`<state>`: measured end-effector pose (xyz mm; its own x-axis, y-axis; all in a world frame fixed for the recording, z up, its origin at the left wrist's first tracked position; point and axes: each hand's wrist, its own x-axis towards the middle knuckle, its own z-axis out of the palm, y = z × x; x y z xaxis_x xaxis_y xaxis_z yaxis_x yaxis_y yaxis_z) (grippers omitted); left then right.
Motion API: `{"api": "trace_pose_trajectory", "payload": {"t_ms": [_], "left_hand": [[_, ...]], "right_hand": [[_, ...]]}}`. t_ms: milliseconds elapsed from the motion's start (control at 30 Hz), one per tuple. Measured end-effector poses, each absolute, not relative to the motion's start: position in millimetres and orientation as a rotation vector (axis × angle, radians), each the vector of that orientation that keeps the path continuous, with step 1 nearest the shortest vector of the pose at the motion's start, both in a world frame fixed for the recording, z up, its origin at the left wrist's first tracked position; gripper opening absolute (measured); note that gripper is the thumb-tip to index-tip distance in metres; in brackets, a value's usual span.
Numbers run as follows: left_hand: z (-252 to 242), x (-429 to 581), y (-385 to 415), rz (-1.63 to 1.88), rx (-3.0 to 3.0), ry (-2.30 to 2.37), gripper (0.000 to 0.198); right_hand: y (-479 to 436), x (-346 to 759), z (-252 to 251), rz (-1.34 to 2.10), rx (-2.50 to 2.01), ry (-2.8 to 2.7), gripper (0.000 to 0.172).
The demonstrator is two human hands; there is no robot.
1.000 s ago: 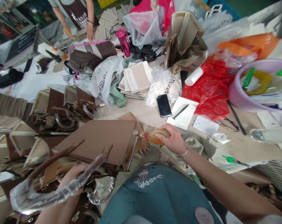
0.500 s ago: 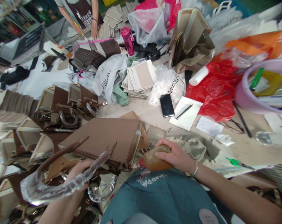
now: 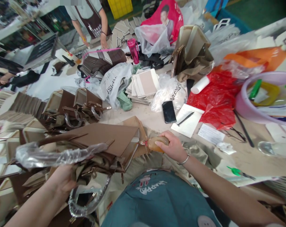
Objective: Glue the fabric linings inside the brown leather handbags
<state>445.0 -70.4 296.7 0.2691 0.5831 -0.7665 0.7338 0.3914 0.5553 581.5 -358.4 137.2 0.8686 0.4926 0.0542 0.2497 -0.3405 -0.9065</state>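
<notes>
My left hand (image 3: 65,178) grips a brown handbag (image 3: 105,134) from below, its fingertips hidden among the bag's folds. The bag lies tilted on its side, one plastic-wrapped handle (image 3: 60,155) sticking out to the left and another wrapped handle (image 3: 91,203) hanging beneath. My right hand (image 3: 172,145) is wrapped round a soft amber squeeze bottle (image 3: 154,144), which looks like a glue bottle. Its reddish nozzle points left, at the pale open edge of the bag; whether it touches, I cannot tell. Under the bottle lies a brown flap (image 3: 139,150).
More brown handbags (image 3: 62,104) crowd the left side. Beyond the bag lie a phone (image 3: 168,112), a notepad (image 3: 187,121) with a pen, and stacked panels (image 3: 145,83). A purple basin (image 3: 242,101) stands right. A co-worker (image 3: 92,22) works at the far side.
My right hand has brought the bottle up, its nozzle now pointing at the bag's edge. The bag has tipped flatter, and my left hand has shifted left and lower beneath it.
</notes>
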Motion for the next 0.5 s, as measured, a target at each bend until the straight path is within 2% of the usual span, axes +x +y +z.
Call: {"api": "trace_pose_trajectory", "payload": {"t_ms": [133,333,500], "left_hand": [[305.4,474.7,-80.4,-0.156,1.133,1.352,0.015],[301.9,516.8,-81.9,-0.249,1.157,1.178,0.009],[302.4,554.1,-87.7,-0.28,1.173,1.078,0.012]], "right_hand": [[-355.7,585.0,129.7,0.224,-1.967,-0.621,0.012],[-355.9,583.5,132.0,0.149,-1.972,-0.845,0.009],[-358.8,579.0,135.8,0.143,-1.974,-1.069,0.007]]}}
